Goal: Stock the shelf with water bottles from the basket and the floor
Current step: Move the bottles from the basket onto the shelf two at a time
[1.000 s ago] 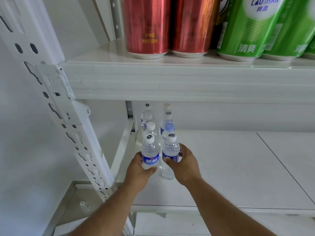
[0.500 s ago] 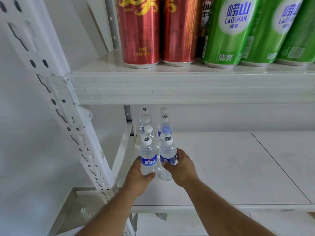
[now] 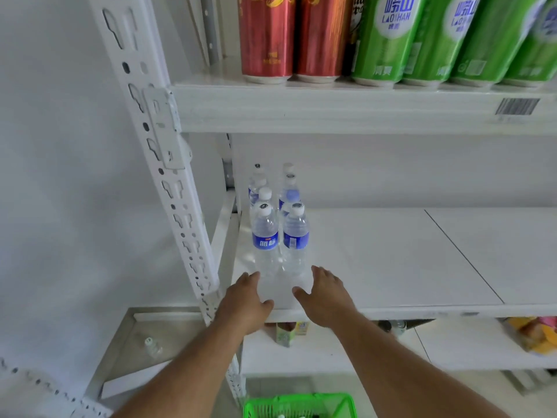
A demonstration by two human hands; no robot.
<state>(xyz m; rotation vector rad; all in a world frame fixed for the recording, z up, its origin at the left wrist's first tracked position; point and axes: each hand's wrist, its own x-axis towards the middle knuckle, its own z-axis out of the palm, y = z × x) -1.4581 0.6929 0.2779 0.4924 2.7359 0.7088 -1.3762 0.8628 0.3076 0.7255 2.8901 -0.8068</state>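
Nearest you, below both wrists, the green basket (image 3: 300, 406) sat on the floor, only its rim and mesh in view. Your left hand (image 3: 244, 300) and right hand (image 3: 324, 295) hovered over the front edge of the shelf (image 3: 391, 267), fingers relaxed and spread, palms down, neither one holding anything. They were apart from each other, with a bare strip of shelf between them.

Just beyond your fingertips stood the water bottles (image 3: 278, 224), upright, at the far left end of the shelf next to the white slotted upright (image 3: 156, 164). Each was clear plastic with a white cap and a blue label band. They were lined up in two rows running away from your hands: the front left bottle (image 3: 265, 239) sat just ahead of your left hand, the front right bottle (image 3: 295, 238) just ahead and left of your right hand, the two nearly touching. Behind them the bottles overlapped; about four caps showed per row, so roughly eight, though the exact count could not be told.

Above and beyond your hands, the upper shelf (image 3: 331, 110) carried two red cans (image 3: 294, 37) and four green cans (image 3: 446, 40), cropped by the frame's edge.
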